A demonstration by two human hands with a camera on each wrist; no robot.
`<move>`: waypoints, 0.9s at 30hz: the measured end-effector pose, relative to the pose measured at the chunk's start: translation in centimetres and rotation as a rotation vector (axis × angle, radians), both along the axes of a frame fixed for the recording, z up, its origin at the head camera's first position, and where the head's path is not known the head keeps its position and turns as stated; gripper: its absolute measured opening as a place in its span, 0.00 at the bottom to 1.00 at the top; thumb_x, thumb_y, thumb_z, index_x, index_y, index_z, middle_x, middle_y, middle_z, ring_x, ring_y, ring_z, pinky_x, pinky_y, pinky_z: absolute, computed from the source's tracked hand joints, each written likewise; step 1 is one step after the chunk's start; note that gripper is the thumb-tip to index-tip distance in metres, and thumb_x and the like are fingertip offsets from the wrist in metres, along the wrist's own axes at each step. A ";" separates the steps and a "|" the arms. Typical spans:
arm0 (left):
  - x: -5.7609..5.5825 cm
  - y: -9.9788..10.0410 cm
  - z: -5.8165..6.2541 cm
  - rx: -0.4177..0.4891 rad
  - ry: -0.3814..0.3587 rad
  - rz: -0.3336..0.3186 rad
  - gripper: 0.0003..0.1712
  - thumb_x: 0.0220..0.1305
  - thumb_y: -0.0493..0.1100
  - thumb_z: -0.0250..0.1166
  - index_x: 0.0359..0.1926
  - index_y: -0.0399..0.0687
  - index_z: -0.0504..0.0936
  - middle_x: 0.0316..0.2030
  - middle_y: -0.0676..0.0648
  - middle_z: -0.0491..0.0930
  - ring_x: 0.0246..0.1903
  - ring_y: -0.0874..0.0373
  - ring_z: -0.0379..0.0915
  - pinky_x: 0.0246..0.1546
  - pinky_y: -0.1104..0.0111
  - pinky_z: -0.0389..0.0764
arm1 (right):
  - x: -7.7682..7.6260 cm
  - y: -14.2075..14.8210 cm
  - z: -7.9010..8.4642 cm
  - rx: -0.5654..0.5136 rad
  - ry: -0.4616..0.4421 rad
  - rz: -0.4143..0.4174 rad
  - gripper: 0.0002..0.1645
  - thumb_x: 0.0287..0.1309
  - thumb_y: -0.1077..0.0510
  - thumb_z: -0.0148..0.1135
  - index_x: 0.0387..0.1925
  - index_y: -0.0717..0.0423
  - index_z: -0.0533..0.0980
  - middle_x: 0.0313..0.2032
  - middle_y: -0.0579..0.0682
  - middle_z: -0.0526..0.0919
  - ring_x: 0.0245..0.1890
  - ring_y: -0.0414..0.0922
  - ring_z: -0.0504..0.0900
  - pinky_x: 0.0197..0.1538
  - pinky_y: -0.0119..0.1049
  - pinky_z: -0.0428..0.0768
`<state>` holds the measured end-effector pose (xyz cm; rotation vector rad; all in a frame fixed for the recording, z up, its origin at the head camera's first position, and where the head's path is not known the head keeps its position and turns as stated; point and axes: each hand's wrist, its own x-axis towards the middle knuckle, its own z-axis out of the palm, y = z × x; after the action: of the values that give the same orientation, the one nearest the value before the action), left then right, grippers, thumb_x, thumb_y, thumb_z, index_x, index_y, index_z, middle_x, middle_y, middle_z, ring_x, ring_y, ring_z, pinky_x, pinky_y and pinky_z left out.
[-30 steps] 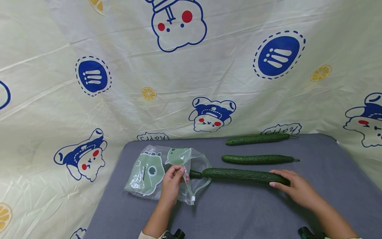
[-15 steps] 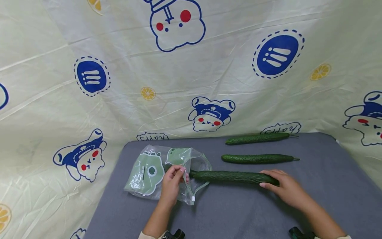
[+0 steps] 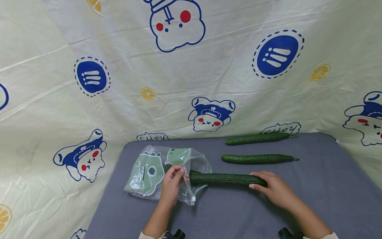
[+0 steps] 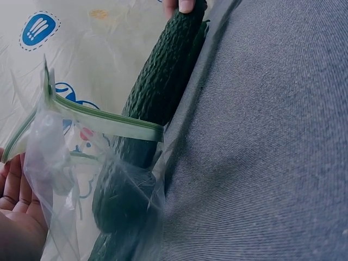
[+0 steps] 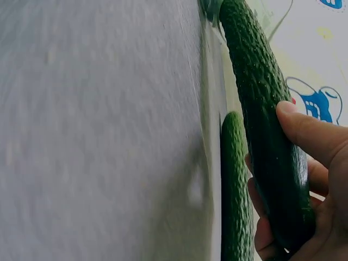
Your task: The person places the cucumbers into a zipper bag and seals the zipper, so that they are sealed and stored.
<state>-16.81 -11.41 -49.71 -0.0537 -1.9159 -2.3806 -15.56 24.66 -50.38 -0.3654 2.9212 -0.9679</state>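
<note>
A long dark green cucumber (image 3: 223, 179) lies on the grey table (image 3: 238, 212); its left end is inside the mouth of a clear zip bag (image 3: 155, 172) with green cartoon prints. My right hand (image 3: 270, 189) grips the cucumber's right end (image 5: 272, 163), thumb on top. My left hand (image 3: 173, 181) pinches the bag's upper rim and holds the mouth open. In the left wrist view the cucumber tip (image 4: 122, 198) sits inside the plastic, past the green zip strip (image 4: 103, 119).
Two more cucumbers lie behind, one (image 3: 258, 159) mid-table and one (image 3: 258, 138) at the far edge. A cream cartoon-print cloth (image 3: 191, 66) hangs behind and to both sides. Bare grey surface lies in front of the hands.
My right hand has pushed the cucumber leftward, so its left end has gone further into the bag. The left hand and bag have stayed in place.
</note>
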 end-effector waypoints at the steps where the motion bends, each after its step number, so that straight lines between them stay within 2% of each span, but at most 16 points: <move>1: 0.0 0.0 0.0 0.001 0.001 0.000 0.16 0.72 0.35 0.58 0.45 0.19 0.70 0.25 0.51 0.79 0.23 0.62 0.78 0.31 0.72 0.84 | 0.0 -0.2 -0.1 -0.004 -0.002 0.000 0.35 0.63 0.36 0.63 0.63 0.53 0.76 0.61 0.61 0.79 0.63 0.65 0.75 0.58 0.67 0.75; 9: 0.0 0.1 0.0 0.015 0.003 -0.002 0.14 0.71 0.35 0.58 0.44 0.21 0.71 0.25 0.50 0.79 0.23 0.61 0.77 0.31 0.72 0.83 | 0.1 -1.9 0.2 -0.016 -0.064 0.015 0.36 0.63 0.35 0.63 0.63 0.51 0.77 0.62 0.60 0.79 0.64 0.65 0.75 0.59 0.66 0.75; 21: 0.2 0.1 0.1 0.024 0.004 -0.013 0.11 0.72 0.35 0.58 0.42 0.26 0.72 0.25 0.50 0.79 0.23 0.61 0.78 0.31 0.71 0.84 | -0.4 -4.5 -0.1 -0.040 -0.092 0.030 0.33 0.64 0.38 0.63 0.63 0.52 0.77 0.62 0.58 0.80 0.65 0.63 0.74 0.62 0.65 0.74; 27: 0.2 0.1 0.1 0.021 0.012 -0.021 0.16 0.72 0.36 0.58 0.44 0.20 0.69 0.25 0.50 0.78 0.23 0.61 0.77 0.31 0.72 0.84 | -0.5 -5.9 0.0 -0.033 -0.118 0.021 0.31 0.64 0.38 0.63 0.61 0.50 0.78 0.61 0.57 0.81 0.64 0.62 0.76 0.61 0.64 0.75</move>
<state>-16.62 -11.29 -49.59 -0.0864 -1.8938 -2.4084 -16.10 18.77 -50.40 -0.3273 2.7938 -1.0000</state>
